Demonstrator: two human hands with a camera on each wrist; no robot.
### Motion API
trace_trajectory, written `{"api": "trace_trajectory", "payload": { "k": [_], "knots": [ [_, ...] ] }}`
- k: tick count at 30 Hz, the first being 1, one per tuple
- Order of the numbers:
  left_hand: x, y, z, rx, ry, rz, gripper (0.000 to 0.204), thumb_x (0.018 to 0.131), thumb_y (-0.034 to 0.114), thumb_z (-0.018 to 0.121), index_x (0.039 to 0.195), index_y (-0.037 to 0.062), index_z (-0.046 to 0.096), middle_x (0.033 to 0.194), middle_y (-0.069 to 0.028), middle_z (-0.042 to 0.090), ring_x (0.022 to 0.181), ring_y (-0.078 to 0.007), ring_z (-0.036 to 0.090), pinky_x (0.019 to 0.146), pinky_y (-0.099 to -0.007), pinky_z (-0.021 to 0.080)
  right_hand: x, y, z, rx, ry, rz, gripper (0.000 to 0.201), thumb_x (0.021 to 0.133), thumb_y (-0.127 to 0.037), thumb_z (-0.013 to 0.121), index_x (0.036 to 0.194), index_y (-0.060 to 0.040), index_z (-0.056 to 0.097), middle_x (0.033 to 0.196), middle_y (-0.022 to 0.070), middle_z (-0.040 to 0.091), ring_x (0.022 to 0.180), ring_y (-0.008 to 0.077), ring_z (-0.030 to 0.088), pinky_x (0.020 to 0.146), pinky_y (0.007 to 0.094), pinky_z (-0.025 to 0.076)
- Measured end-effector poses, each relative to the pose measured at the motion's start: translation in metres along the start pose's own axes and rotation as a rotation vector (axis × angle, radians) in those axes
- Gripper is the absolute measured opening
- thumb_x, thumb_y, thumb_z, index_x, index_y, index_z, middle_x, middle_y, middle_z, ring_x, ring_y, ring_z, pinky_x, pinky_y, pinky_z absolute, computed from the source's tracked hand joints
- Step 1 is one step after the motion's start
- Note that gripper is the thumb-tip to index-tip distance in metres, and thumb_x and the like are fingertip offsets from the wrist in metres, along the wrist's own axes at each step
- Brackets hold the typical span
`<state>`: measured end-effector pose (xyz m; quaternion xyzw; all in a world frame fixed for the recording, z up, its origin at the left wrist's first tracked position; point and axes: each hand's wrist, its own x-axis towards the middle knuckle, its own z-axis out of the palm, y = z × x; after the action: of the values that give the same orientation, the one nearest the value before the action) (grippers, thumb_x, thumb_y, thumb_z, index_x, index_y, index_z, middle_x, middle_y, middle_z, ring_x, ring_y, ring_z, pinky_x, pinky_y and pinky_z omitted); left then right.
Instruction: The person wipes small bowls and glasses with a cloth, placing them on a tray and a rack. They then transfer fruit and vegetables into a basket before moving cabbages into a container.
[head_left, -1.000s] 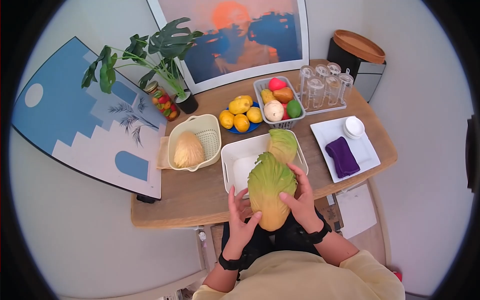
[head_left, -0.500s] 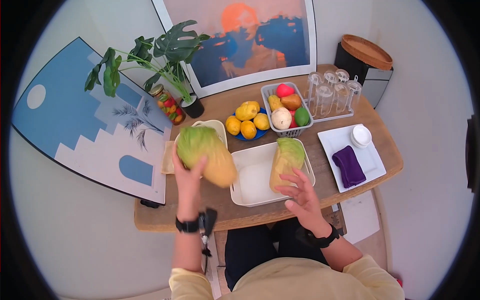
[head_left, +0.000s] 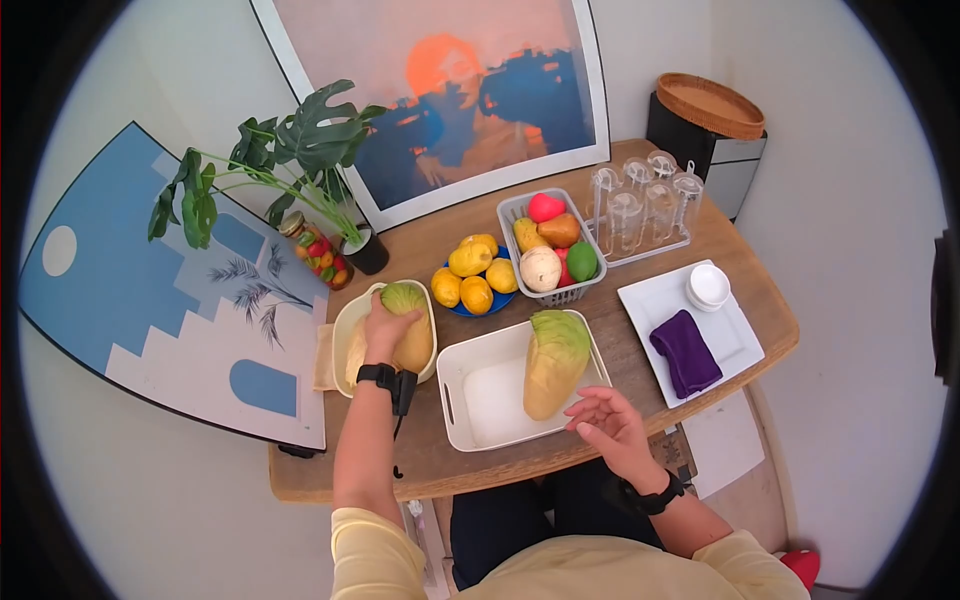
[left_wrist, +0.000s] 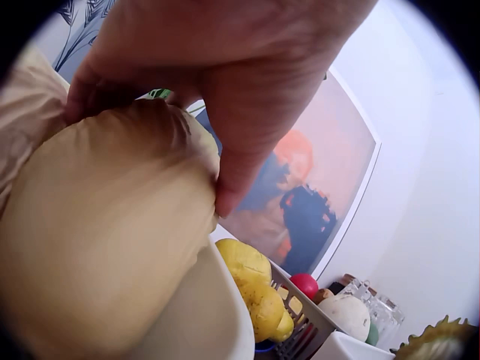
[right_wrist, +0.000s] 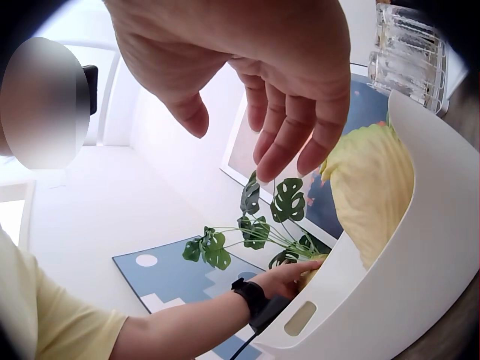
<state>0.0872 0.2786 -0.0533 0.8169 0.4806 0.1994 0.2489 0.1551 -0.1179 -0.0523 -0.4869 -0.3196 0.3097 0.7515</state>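
Note:
In the head view, my left hand (head_left: 388, 331) grips a cabbage (head_left: 412, 345) inside the cream basket (head_left: 432, 372), beside another pale cabbage (head_left: 355, 350). The left wrist view shows thumb and fingers of the left hand (left_wrist: 202, 82) on either side of the cabbage's pale body (left_wrist: 105, 225). A green-topped cabbage (head_left: 556, 365) lies in the white bin (head_left: 480, 440). Near that bin's front right corner hangs my right hand (head_left: 612, 430), holding nothing, its fingers loosely bent. The right wrist view has the right hand (right_wrist: 255, 67) above the bin (right_wrist: 442, 202) and its cabbage (right_wrist: 371, 187).
Behind the bin are yellow fruits (head_left: 470, 257) on a blue plate and a grey basket (head_left: 598, 274) of mixed produce. Glasses (head_left: 657, 208) stand at the back right. A white plate (head_left: 735, 350) carries a purple cloth (head_left: 685, 352) and small bowls. A jar (head_left: 318, 255) and potted plant stand back left.
My left hand has carried one cabbage from in front of the white bin leftward into the cream basket. My right hand has let go of that cabbage and stays near the bin.

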Motion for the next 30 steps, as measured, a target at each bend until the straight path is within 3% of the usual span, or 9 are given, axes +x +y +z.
{"api": "trace_trajectory", "payload": {
  "k": [3, 10, 16, 18, 20, 22, 24, 26, 30],
  "knots": [
    [-0.003, 0.015, -0.007, 0.193, -0.060, -0.135, 0.095, 0.056, 0.044, 0.078, 0.130, 0.0039, 0.033, 0.112, -0.0171, 0.057, 0.103, -0.0284, 0.056, 0.087, -0.0349, 0.045, 0.002, 0.003, -0.001, -0.003, 0.000, 0.001, 0.036, 0.081, 0.000, 0.060, 0.115, -0.0024, 0.047, 0.098, 0.0079, 0.059, 0.087, 0.0119, 0.056, 0.079, 0.0252, 0.044],
    [0.004, 0.010, 0.000, 0.202, -0.119, -0.155, 0.094, 0.061, 0.053, 0.070, 0.134, 0.0112, 0.028, 0.117, -0.0210, 0.053, 0.107, -0.0333, 0.053, 0.090, -0.0392, 0.041, 0.003, 0.009, -0.004, -0.038, 0.034, 0.036, 0.026, 0.081, -0.001, 0.060, 0.106, -0.0016, 0.054, 0.094, 0.0061, 0.061, 0.089, 0.0117, 0.057, 0.080, 0.0255, 0.044],
    [0.001, 0.019, 0.007, 0.468, -0.140, -0.206, 0.097, 0.065, 0.059, 0.065, 0.138, 0.0121, 0.023, 0.134, -0.0241, 0.032, 0.127, -0.0360, 0.030, 0.098, -0.0490, 0.029, 0.002, 0.007, -0.015, -0.177, 0.070, 0.006, 0.022, 0.082, -0.002, 0.060, 0.103, -0.0014, 0.055, 0.092, 0.0047, 0.061, 0.086, 0.0099, 0.056, 0.076, 0.0237, 0.045],
    [-0.001, 0.018, 0.011, 0.421, -0.002, -0.078, 0.087, 0.070, 0.057, 0.062, 0.136, 0.0099, 0.029, 0.132, -0.0230, 0.036, 0.127, -0.0357, 0.029, 0.098, -0.0512, 0.027, 0.001, 0.008, -0.020, -0.240, 0.089, 0.004, 0.021, 0.082, -0.003, 0.060, 0.102, -0.0015, 0.054, 0.091, 0.0039, 0.060, 0.084, 0.0092, 0.056, 0.075, 0.0231, 0.045],
    [-0.031, 0.044, 0.003, 0.361, 0.115, 0.022, 0.075, 0.073, 0.046, 0.066, 0.129, 0.0058, 0.038, 0.124, -0.0204, 0.043, 0.116, -0.0336, 0.041, 0.094, -0.0465, 0.034, 0.004, 0.013, -0.024, -0.133, 0.181, 0.035, 0.023, 0.082, -0.003, 0.059, 0.104, -0.0016, 0.053, 0.091, 0.0026, 0.059, 0.083, 0.0086, 0.055, 0.074, 0.0220, 0.045],
    [-0.056, 0.058, 0.005, -0.286, 0.046, 0.276, 0.068, 0.071, 0.035, 0.072, 0.122, 0.0030, 0.043, 0.115, -0.0185, 0.047, 0.102, -0.0288, 0.049, 0.087, -0.0389, 0.041, 0.008, 0.014, -0.028, -0.096, 0.198, 0.052, 0.026, 0.082, -0.003, 0.059, 0.107, -0.0016, 0.051, 0.094, 0.0025, 0.057, 0.084, 0.0088, 0.054, 0.073, 0.0216, 0.045],
    [-0.101, 0.087, 0.021, -0.622, -0.293, 0.226, 0.070, 0.067, 0.029, 0.076, 0.122, 0.0015, 0.041, 0.102, -0.0164, 0.051, 0.089, -0.0255, 0.052, 0.079, -0.0330, 0.045, 0.011, 0.015, -0.027, -0.102, 0.218, 0.064, 0.029, 0.083, -0.001, 0.058, 0.111, -0.0022, 0.049, 0.100, 0.0065, 0.056, 0.091, 0.0119, 0.055, 0.080, 0.0241, 0.045],
    [-0.138, 0.101, 0.039, -0.346, -0.373, 0.423, 0.079, 0.065, 0.031, 0.077, 0.124, -0.0005, 0.036, 0.105, -0.0159, 0.054, 0.096, -0.0261, 0.053, 0.083, -0.0329, 0.045, 0.012, 0.012, -0.022, -0.115, 0.211, 0.062, 0.030, 0.083, -0.001, 0.057, 0.111, -0.0024, 0.048, 0.101, 0.0066, 0.055, 0.093, 0.0121, 0.055, 0.080, 0.0244, 0.045],
    [-0.157, 0.106, 0.072, -0.308, -0.479, 0.454, 0.088, 0.061, 0.032, 0.080, 0.126, -0.0029, 0.031, 0.116, -0.0176, 0.051, 0.106, -0.0265, 0.052, 0.089, -0.0315, 0.043, 0.008, 0.012, -0.022, -0.161, 0.184, 0.046, 0.032, 0.082, -0.001, 0.058, 0.113, -0.0027, 0.047, 0.102, 0.0064, 0.054, 0.097, 0.0124, 0.053, 0.081, 0.0247, 0.044]
  ]
}}
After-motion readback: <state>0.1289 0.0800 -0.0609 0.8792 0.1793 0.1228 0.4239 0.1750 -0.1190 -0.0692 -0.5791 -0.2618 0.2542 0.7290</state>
